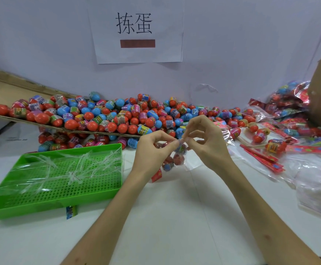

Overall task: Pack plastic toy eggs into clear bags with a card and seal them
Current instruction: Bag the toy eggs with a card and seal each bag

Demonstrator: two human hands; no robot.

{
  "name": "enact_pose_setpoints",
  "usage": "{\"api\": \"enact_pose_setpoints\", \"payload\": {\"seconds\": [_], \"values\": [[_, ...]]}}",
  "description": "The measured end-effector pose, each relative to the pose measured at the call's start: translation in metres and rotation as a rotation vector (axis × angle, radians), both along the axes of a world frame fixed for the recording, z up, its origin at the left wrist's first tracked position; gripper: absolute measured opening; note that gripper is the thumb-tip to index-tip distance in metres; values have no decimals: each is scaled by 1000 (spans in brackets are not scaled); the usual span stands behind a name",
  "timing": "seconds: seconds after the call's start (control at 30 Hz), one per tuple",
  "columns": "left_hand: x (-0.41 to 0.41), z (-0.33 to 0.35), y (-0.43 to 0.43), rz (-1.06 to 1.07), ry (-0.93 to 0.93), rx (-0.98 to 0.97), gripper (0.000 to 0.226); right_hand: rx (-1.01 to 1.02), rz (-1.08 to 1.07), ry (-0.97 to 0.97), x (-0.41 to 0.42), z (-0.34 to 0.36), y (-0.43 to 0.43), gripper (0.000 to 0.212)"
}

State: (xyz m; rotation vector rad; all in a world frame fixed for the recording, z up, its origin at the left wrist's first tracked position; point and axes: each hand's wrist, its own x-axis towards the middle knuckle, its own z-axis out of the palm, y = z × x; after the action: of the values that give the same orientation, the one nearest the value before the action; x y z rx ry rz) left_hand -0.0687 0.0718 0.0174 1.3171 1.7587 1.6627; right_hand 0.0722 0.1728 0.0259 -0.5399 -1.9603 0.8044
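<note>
Pinching the mouth of a filled clear bag point(168, 165) at centre frame, the left hand point(154, 150) and right hand point(209, 144) meet fingertip to fingertip. Each is clamped on the film between thumb and forefinger, and the other fingers of the right fan upward. The bag hangs below the hands, on or just above the white tabletop point(175, 217); which of the two cannot be told. Several toy eggs point(179, 159) are bunched inside, and a red card point(156, 175) shows at its lower left corner.

Behind it, a heap of loose eggs point(117, 115) spills off a cardboard sheet point(6, 88) along the wall. A green tray point(98, 194) to the left holds thin clear strips point(69, 169). To the right lie spare red cards point(261, 158), packed bags point(287, 104) and a stack of empty bags point(318, 180).

The work appears to be at the sealing step: eggs and card are in, and only the opening is left to close. The strips in the tray look like peeled liners, which suggests an adhesive flap; whether this bag's liner is off cannot be told. The next move likely calls for a fine grip, not force: keep the eggs low and away from the mouth, fold the flap over straight, and press along it so the film closes without wrinkles.
</note>
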Motion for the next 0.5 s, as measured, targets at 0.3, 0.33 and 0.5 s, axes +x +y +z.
{"api": "enact_pose_setpoints", "payload": {"seconds": [0.3,0.33,0.5], "values": [[1,-1,-2,-1,-88,57,14,-182,146,-42,1,-1,4,29],[0,0,-2,-2,-104,72,16,-202,180,-71,1,-2,4,22],[-1,-1,0,-59,-132,115,17,-275,207,-63,3,0,4,8]]}}
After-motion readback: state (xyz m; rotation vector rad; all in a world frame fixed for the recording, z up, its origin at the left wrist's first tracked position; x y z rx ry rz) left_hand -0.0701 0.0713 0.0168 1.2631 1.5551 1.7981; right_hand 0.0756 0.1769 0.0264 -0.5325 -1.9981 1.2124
